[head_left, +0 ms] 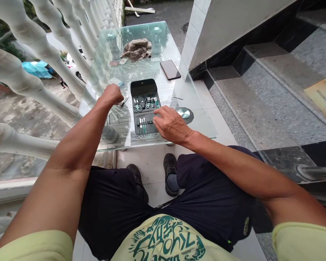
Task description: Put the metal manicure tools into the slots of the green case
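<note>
Letters "KYO" (167, 245) on yellow shirt (168, 237)

T-shirt (152, 241): one, pale yellow-green, short sleeves (40, 244) with hemmed edges. Front print (167, 239): dark green, chunky curving lettering with scroll-like shapes. Legwear (206, 195): loose, dark navy; small pale lettering (246, 226) and bright green fleck on right leg. Shoes (170, 159): pair, dark. Sock (172, 182): grey-blue, right foot. Hands (170, 125): two, bare.

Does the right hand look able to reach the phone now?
Probably yes: the phone lies on the glass table beyond the right hand, with only a thin item roughly between.
</note>
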### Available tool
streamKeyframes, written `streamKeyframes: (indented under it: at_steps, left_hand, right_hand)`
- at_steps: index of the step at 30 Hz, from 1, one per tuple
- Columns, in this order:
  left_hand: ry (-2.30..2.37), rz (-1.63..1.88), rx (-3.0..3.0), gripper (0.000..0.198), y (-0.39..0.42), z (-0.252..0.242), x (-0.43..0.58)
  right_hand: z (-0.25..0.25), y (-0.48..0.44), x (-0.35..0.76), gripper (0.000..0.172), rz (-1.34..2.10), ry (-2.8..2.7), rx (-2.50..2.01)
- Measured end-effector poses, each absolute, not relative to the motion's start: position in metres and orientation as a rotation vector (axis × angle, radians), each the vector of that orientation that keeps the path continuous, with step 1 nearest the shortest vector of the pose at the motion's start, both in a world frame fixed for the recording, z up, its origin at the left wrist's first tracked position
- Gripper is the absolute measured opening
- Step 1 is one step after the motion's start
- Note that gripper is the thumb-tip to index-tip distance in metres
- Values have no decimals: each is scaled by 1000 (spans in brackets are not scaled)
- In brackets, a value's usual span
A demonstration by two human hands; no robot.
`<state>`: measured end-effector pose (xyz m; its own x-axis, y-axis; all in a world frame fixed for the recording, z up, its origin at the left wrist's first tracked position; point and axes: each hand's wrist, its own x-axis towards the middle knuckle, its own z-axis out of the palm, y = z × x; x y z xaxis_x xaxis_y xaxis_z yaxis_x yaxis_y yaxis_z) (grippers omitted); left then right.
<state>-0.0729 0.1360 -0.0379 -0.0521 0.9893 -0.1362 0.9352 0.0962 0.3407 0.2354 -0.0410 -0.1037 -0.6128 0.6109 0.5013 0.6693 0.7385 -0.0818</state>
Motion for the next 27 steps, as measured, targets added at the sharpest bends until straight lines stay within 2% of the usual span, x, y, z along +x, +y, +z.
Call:
streamKeyframes:
  at_steps: [2, 4, 12, 17, 27]
  left_hand:
    - [2143, 147, 1771, 32, 135, -35, -68]
    - [2153, 112, 1729, 31, 137, -34, -65]
    - [2177, 123, 1871, 49, 144, -42, -66]
    - [2212, -43, 1839, 34, 138, -33, -62]
    - [2106, -251, 1883, 22, 122, -22, -72]
  right_hand:
    - [-103, -41, 235, 31, -153, -2408, -967]
    - [-102, -41, 235, 31, -165, -2395, -967]
    - [-103, -42, 235, 30, -109, -2429, -967]
    - [-101, -42, 236, 32, -26, -2441, -966]
    - [-98, -43, 237, 34, -17, -2476, -939]
